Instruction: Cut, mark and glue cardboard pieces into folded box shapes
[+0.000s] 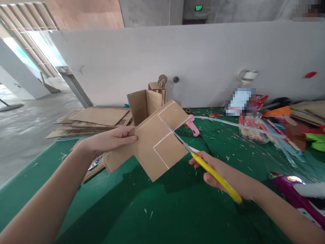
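Note:
My left hand (114, 137) grips a folded piece of cardboard (148, 145) by its left side, thumb on the near face. White lines are drawn on the cardboard, outlining rectangles along its right side. In my right hand (213, 169) is a pair of scissors (215, 176) with yellow handles. The blades reach up and left to the marked cardboard and appear to lie along a line in its right edge. Whether the blades are parted I cannot make out. Behind the cardboard's right corner lies a pink glue gun (192, 126) with a dark cord.
Stacked cardboard sheets (96, 117) lie at the table's back left, beside an upright cardboard structure (144, 105). Glue sticks, packets (251, 128) and coloured scraps fill the back right. A purple and white device (297, 193) sits at the right edge. Small scraps dot the green table (142, 220).

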The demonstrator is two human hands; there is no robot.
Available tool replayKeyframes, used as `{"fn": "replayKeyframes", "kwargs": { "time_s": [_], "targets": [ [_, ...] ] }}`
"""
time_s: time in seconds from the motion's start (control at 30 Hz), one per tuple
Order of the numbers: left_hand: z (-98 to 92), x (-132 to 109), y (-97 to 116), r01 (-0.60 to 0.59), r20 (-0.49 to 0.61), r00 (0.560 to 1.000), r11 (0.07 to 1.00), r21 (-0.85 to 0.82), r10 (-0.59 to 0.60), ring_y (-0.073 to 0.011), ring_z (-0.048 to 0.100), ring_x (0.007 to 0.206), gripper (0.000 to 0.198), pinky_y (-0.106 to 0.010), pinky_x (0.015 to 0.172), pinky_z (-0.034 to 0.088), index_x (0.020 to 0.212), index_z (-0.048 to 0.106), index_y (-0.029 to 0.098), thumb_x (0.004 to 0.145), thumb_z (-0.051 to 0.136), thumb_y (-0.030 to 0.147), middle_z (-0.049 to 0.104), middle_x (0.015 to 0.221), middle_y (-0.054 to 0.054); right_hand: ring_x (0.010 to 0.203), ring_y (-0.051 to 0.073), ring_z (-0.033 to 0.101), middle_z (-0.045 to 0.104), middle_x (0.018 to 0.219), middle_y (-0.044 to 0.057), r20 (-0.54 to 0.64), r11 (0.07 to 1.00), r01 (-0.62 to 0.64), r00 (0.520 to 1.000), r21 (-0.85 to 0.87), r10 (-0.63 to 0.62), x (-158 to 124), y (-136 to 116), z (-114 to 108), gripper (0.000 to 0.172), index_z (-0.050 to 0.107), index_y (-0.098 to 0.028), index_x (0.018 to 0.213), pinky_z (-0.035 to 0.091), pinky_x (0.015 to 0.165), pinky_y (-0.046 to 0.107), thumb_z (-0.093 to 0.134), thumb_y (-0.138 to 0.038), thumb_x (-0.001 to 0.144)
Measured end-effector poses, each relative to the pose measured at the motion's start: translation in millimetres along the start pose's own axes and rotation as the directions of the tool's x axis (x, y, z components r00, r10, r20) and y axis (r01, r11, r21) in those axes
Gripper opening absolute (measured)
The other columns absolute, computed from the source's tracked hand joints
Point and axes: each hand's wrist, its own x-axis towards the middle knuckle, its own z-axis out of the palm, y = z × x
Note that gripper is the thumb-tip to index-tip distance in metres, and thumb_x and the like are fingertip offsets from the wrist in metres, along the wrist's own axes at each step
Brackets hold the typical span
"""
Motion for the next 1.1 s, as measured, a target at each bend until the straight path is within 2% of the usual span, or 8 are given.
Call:
{"fn": "replayKeyframes", "kwargs": {
  "time_s": [0.1, 0.27, 0.37, 0.5, 0.57, 0.7, 0.87, 1.1],
  "targets": [
    [1.9, 1, -1, 0.002, 0.0, 1.0, 1.0, 0.023, -0.002, -0.0188, 0.053, 0.087, 0.029, -0.029, 0.074, 0.045, 0.092, 0.054, 0.02, 0.09, 0.045, 0.047, 0.056, 0.095, -0.004, 0.071, 0.017, 0.054, 0.058, 0.088, 0.006, -0.02, 1.0, -0.028, 0.999, -0.01, 0.028, 2, 1, 2, 0.056, 0.046, -0.022, 0.122, 0.046, 0.055, 0.027, 0.05, -0.062, 0.084],
    [4.1, 1, -3, 0.023, 0.009, 1.0, 1.0, 0.013, -0.023, -0.0162, 0.048, 0.081, 0.027, -0.029, 0.072, 0.043, 0.086, 0.05, 0.02, 0.091, 0.045, 0.046, 0.05, 0.088, -0.002, 0.063, 0.014, 0.051, 0.058, 0.08, 0.004, -0.03, 0.997, -0.066, 0.997, -0.039, 0.065, 9, -2, 3, 0.041, 0.052, -0.021, 0.103, 0.044, 0.052, 0.026, 0.048, -0.059, 0.087],
    [5.1, 0, -2, 0.028, 0.003, 1.0, 0.999, 0.018, -0.028, -0.0154, 0.045, 0.077, 0.029, -0.028, 0.069, 0.043, 0.082, 0.047, 0.02, 0.09, 0.045, 0.047, 0.046, 0.084, -0.001, 0.061, 0.014, 0.051, 0.059, 0.078, 0.004, -0.056, 0.991, -0.081, 0.996, -0.103, 0.076, 11, -13, 0, 0.039, 0.051, -0.02, 0.093, 0.042, 0.052, 0.027, 0.046, -0.059, 0.087],
    [5.6, 1, 1, 0.014, -0.024, 1.0, 0.998, 0.058, -0.013, -0.0156, 0.045, 0.072, 0.03, -0.028, 0.065, 0.041, 0.08, 0.047, 0.02, 0.089, 0.047, 0.048, 0.046, 0.079, -0.001, 0.06, 0.016, 0.054, 0.059, 0.07, 0.004, -0.163, 0.956, -0.158, 0.979, -0.247, 0.12, 12, -32, 0, 0.04, 0.049, -0.021, 0.081, 0.04, 0.052, 0.028, 0.042, -0.059, 0.088],
    [5.4, 1, 1, 0.001, -0.025, 1.0, 0.998, 0.067, 0.001, -0.0164, 0.046, 0.074, 0.029, -0.029, 0.066, 0.042, 0.083, 0.049, 0.02, 0.089, 0.046, 0.048, 0.047, 0.08, -0.001, 0.061, 0.018, 0.056, 0.061, 0.071, 0.006, -0.2, 0.935, -0.19, 0.971, -0.298, 0.133, 12, -38, 1, 0.04, 0.049, -0.02, 0.081, 0.04, 0.053, 0.03, 0.041, -0.059, 0.088],
    [4.4, 2, -3, -0.005, -0.023, 1.0, 0.997, 0.077, 0.007, -0.0163, 0.046, 0.076, 0.028, -0.029, 0.067, 0.041, 0.086, 0.05, 0.02, 0.09, 0.045, 0.047, 0.048, 0.083, -0.002, 0.063, 0.019, 0.06, 0.064, 0.077, 0.008, -0.182, 0.923, -0.185, 0.975, -0.337, 0.129, 14, -38, 4, 0.038, 0.05, -0.02, 0.084, 0.043, 0.055, 0.03, 0.038, -0.056, 0.09],
    [4.1, 3, -7, 0.001, -0.038, 0.999, 0.996, 0.091, 0.002, -0.016, 0.046, 0.074, 0.028, -0.03, 0.066, 0.041, 0.081, 0.049, 0.019, 0.089, 0.046, 0.046, 0.047, 0.082, -0.002, 0.06, 0.021, 0.06, 0.064, 0.073, 0.008, -0.2, 0.879, -0.193, 0.973, -0.436, 0.114, 18, -32, 7, 0.041, 0.048, -0.02, 0.081, 0.042, 0.052, 0.03, 0.035, -0.058, 0.09],
    [7.1, 5, -7, 0.019, -0.035, 0.999, 0.997, 0.072, -0.016, -0.0154, 0.044, 0.075, 0.028, -0.028, 0.067, 0.04, 0.083, 0.048, 0.02, 0.09, 0.045, 0.047, 0.046, 0.082, -0.001, 0.062, 0.022, 0.061, 0.065, 0.072, 0.009, -0.207, 0.868, -0.163, 0.976, -0.469, 0.072, 17, -33, 7, 0.041, 0.051, -0.019, 0.084, 0.042, 0.053, 0.031, 0.033, -0.055, 0.092]
  ]
}}
